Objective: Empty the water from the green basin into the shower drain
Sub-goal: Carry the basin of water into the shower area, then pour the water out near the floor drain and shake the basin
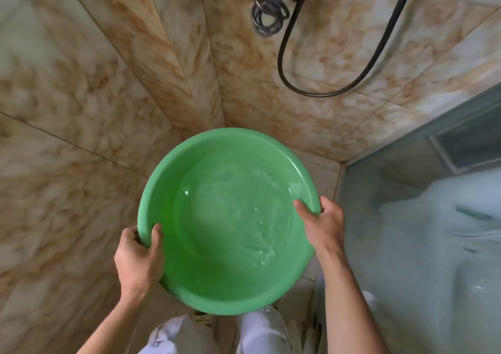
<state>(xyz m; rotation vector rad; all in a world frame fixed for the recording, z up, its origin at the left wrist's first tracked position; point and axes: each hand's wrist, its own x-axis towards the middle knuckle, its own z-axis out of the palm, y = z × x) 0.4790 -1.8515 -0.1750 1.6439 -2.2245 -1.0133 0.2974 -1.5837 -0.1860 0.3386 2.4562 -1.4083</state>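
My left grip (138, 258) and right grip (322, 223) both clamp the green basin (227, 220) by its rim, held level above the shower floor. I can't see the drain; tipping blind could splash water (238, 212) onto my trousers (260, 329).

Water (238, 218) in basin (189, 280), between hands (138, 261).

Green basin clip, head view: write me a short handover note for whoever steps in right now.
Left hand: gripping the round green plastic basin at its near-left rim, thumb inside.
Right hand: gripping the right rim, thumb inside.
Basin: held roughly level in the tiled shower corner, a shallow layer of water inside.
Done: basin carried into the shower.
Left: tip it out; the drain is not visible, likely hidden under the basin.
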